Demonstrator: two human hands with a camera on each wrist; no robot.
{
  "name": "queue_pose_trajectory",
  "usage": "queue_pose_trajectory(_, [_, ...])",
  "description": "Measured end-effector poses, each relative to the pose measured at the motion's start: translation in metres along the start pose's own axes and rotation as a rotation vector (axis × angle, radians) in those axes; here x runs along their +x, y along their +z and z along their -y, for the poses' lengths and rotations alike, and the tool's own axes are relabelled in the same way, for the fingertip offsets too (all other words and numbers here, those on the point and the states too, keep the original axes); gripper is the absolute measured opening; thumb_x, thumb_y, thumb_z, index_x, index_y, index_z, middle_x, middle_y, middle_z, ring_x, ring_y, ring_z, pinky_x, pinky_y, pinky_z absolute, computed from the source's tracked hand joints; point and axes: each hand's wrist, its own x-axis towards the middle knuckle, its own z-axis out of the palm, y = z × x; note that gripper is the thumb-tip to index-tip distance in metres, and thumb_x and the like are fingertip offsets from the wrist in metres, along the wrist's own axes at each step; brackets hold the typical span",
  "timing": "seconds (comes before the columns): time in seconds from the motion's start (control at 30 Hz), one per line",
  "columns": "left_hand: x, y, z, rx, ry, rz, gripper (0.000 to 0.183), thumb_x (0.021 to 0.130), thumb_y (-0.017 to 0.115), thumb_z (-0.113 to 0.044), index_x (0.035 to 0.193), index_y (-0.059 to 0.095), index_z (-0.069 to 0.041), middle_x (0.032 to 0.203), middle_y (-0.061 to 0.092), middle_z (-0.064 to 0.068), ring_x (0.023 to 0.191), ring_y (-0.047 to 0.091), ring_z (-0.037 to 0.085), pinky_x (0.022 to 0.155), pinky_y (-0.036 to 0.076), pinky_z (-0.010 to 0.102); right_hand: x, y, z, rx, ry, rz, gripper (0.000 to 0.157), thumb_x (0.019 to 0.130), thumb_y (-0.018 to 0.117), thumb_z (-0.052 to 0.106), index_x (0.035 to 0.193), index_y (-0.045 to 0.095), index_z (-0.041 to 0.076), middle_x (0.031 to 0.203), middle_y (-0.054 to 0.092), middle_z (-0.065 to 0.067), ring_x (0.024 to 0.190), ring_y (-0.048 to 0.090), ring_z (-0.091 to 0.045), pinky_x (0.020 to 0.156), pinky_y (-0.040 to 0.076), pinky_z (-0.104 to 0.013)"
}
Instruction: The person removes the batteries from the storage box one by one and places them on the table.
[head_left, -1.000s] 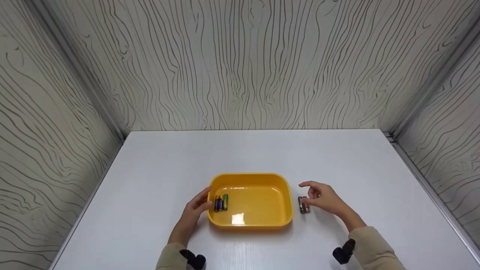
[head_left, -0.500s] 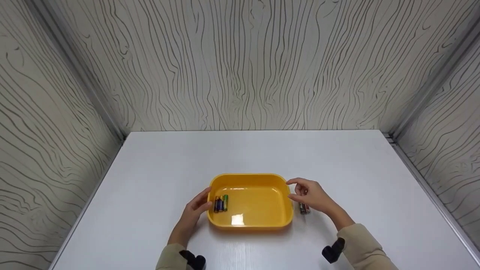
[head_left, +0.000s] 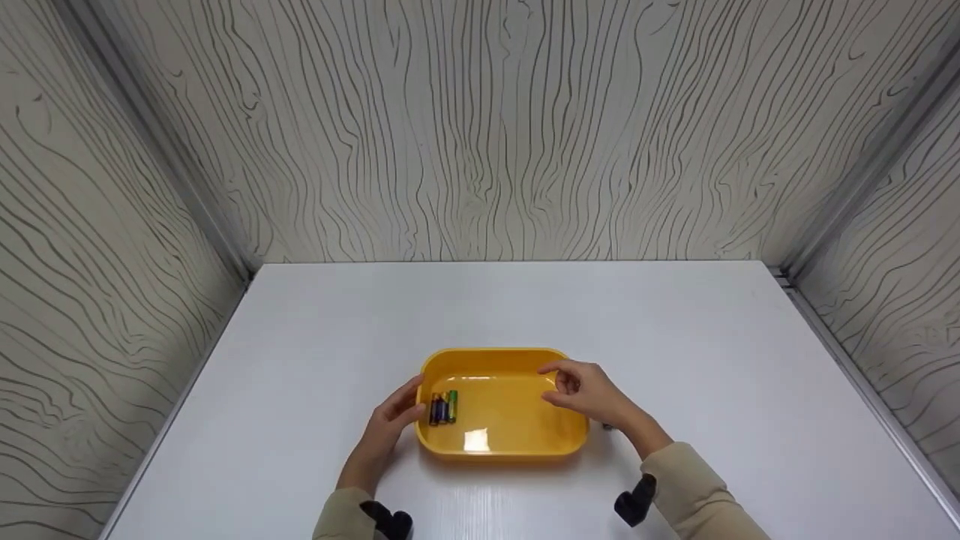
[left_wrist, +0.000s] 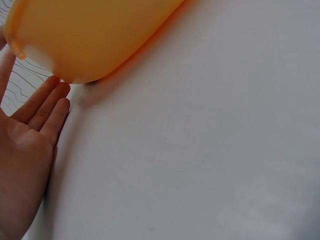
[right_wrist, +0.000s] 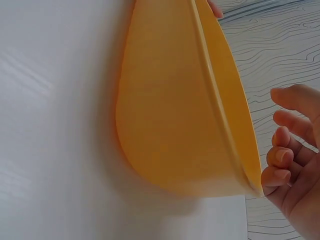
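A yellow plastic bin (head_left: pixel 502 412) sits on the white table. Inside it, along its left end, lie a few batteries (head_left: pixel 442 409), dark with gold and one green. My left hand (head_left: pixel 391 418) rests at the bin's left end, thumb and fingertips at the rim; straight fingers (left_wrist: pixel 50 102) lie by its outer wall in the left wrist view. Over the bin's right side hovers my right hand (head_left: pixel 589 391), forefinger and thumb apart, other fingers loosely bent, nothing seen between them. Past the right end, a battery tip (head_left: pixel 607 426) peeks out under the right wrist; the rest is hidden.
The white tabletop (head_left: pixel 337 322) spreads around the bin on all sides. Wood-grain panels (head_left: pixel 480 135) stand behind it and to both sides, with metal rails at the corners. A black wrist camera (head_left: pixel 634 501) hangs at the right sleeve.
My right hand has moved left from the batteries outside the bin, past its right rim, to over its inside; the forearm now covers most of those batteries. The left hand stays in place.
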Motion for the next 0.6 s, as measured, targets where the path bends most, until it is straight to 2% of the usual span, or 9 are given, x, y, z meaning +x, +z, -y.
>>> queue_pose_trajectory(0.23, [0.0, 0.0, 0.001, 0.009, -0.01, 0.007, 0.06, 0.091, 0.063, -0.035, 0.146, 0.042, -0.022, 0.154, 0.041, 0.006, 0.144, 0.037, 0.028, 0.123, 0.018, 0.056, 0.009, 0.017, 0.007, 0.023, -0.011, 0.012, 0.034, 0.088, 0.069, 0.014, 0.116, 0.062, -0.003, 0.073, 0.057, -0.012, 0.061, 0.042, 0.003, 0.056, 0.04, -0.012])
queue_pose_trajectory(0.6, [0.0, 0.0, -0.002, 0.011, -0.026, 0.006, 0.059, 0.091, 0.063, -0.038, 0.146, 0.043, -0.025, 0.152, 0.044, 0.003, 0.143, 0.037, 0.025, 0.123, 0.016, 0.058, 0.022, 0.044, 0.009, 0.07, 0.003, 0.078, 0.035, 0.087, 0.068, 0.012, 0.114, 0.06, -0.009, 0.072, 0.057, -0.015, 0.06, 0.042, 0.002, 0.056, 0.038, -0.012])
